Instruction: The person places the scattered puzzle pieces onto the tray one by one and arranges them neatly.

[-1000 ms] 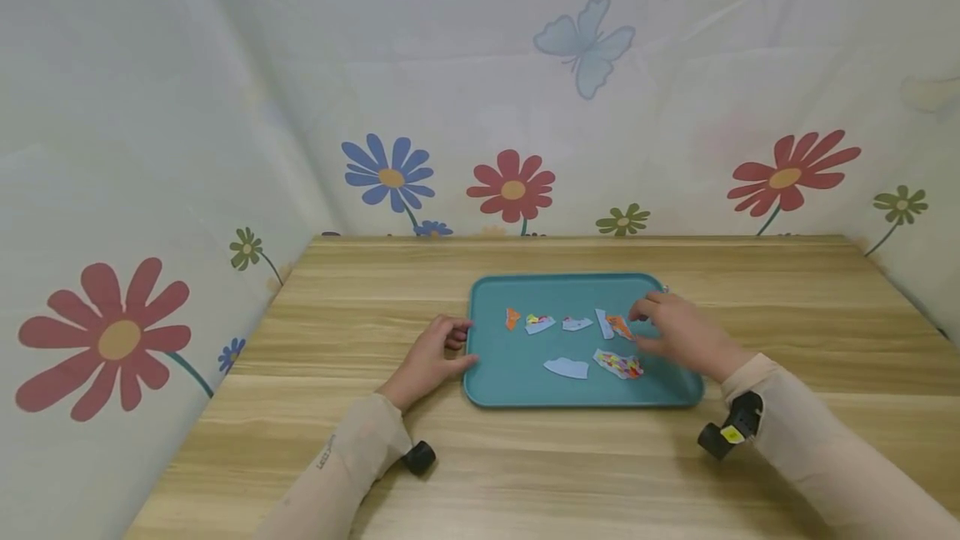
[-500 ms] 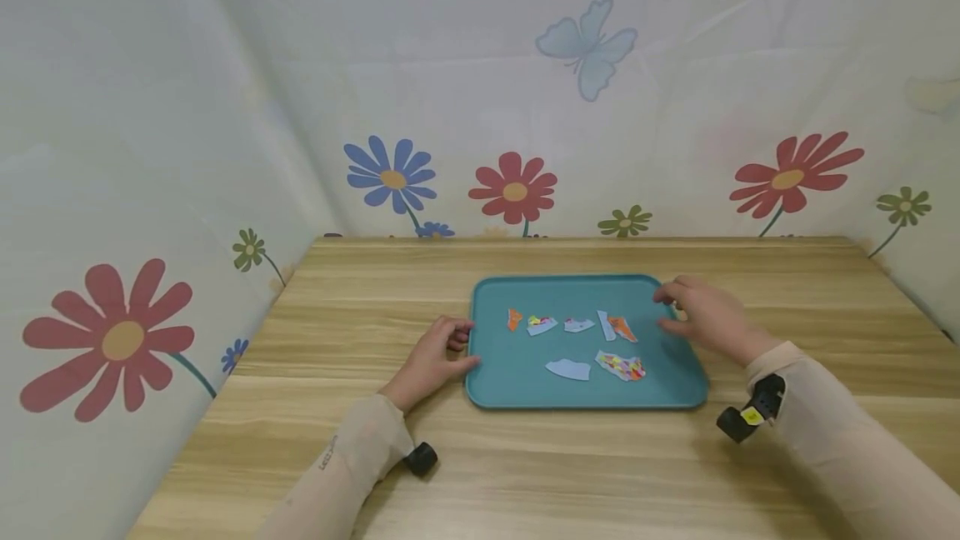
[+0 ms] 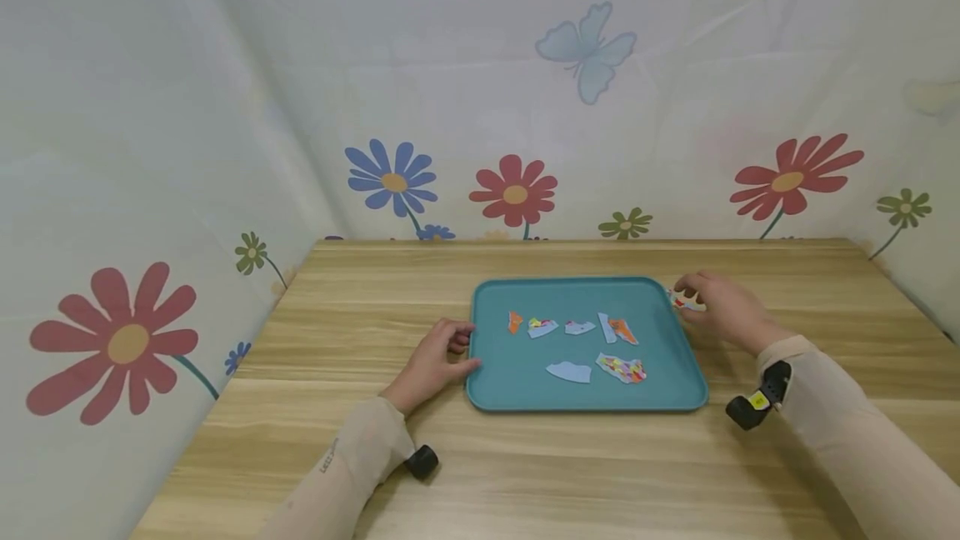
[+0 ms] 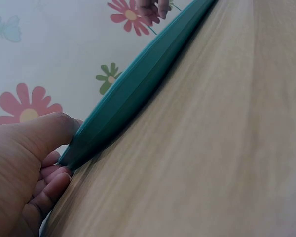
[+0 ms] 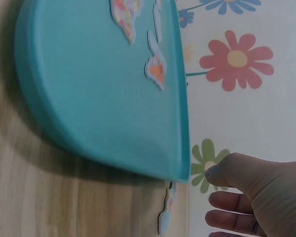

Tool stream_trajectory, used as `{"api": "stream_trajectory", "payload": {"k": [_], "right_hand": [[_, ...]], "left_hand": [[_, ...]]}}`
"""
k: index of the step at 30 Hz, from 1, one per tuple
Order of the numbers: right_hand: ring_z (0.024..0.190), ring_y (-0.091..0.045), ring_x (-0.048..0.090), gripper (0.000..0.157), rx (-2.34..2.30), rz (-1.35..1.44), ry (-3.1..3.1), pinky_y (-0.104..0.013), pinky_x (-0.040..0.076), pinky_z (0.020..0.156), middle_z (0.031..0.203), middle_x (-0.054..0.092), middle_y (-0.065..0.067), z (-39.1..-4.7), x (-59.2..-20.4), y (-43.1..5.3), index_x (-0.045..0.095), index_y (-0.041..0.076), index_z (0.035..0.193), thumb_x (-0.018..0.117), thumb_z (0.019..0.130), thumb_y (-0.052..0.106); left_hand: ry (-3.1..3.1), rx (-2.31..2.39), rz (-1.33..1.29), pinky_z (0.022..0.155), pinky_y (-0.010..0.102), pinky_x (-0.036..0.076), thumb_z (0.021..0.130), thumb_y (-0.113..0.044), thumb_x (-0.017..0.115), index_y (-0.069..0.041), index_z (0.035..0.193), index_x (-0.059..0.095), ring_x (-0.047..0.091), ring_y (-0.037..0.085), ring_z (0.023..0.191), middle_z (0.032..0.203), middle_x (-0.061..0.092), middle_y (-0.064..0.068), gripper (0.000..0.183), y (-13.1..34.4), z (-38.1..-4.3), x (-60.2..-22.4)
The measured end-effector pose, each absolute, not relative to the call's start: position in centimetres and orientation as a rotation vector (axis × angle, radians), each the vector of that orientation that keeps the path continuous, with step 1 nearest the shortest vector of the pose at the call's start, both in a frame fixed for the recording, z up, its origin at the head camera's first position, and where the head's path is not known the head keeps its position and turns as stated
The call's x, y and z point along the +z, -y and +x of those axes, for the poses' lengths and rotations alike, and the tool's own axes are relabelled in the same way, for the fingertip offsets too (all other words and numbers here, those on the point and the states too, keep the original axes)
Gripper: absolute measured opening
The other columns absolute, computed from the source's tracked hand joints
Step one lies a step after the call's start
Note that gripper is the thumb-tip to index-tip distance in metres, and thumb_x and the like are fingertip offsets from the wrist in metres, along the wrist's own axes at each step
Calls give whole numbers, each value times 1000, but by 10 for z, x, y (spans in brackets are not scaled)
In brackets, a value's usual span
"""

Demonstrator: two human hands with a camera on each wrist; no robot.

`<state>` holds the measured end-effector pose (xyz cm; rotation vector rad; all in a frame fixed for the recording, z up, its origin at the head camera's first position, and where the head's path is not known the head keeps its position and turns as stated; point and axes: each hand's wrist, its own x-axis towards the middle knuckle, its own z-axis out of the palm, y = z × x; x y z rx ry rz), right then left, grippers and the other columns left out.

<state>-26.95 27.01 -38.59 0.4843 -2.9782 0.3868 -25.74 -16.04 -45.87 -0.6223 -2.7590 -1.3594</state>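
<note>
A teal tray (image 3: pixel 510 394) lies on the wooden table, with several irregular flat pieces on it. In its back row are an orange piece (image 3: pixel 514 322) at the left and another orange piece (image 3: pixel 622 331) at the right beside a pale strip (image 3: pixel 606 328). Nearer the front lie a pale blue piece (image 3: pixel 569 371) and a multicoloured one (image 3: pixel 621 368). My left hand (image 3: pixel 435 359) holds the tray's left edge, thumb over the rim and fingers curled at its outer side. Past the back right corner, my right hand (image 3: pixel 729 312) hovers with parted fingers around a white-and-red piece (image 3: pixel 686 301).
Two more small pieces, one yellow-topped (image 3: pixel 542 327) and one mostly pale (image 3: pixel 579 327), lie in the back row. Wooden table (image 3: pixel 570 473) surrounds the tray. A flower-printed curtain (image 3: pixel 660 148) stands behind the table and at its sides.
My right hand has moved right, from beside the orange piece over the tray to beyond the back right corner. The white-and-red piece now shows there. The left hand stays on the edge.
</note>
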Motion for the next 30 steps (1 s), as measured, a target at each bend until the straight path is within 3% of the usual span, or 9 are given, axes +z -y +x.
{"api": "stream_trajectory", "payload": {"k": [30], "right_hand": [[86, -32, 61, 35, 456, 465, 3043, -51, 54, 78, 95, 64, -21, -304, -412, -282, 60, -10, 114, 67, 86, 9]], "left_hand": [[2777, -1360, -629, 90, 31, 53, 84, -12, 74, 0, 128, 54, 58, 19, 99, 113, 56, 11, 50, 162, -256, -459]]}}
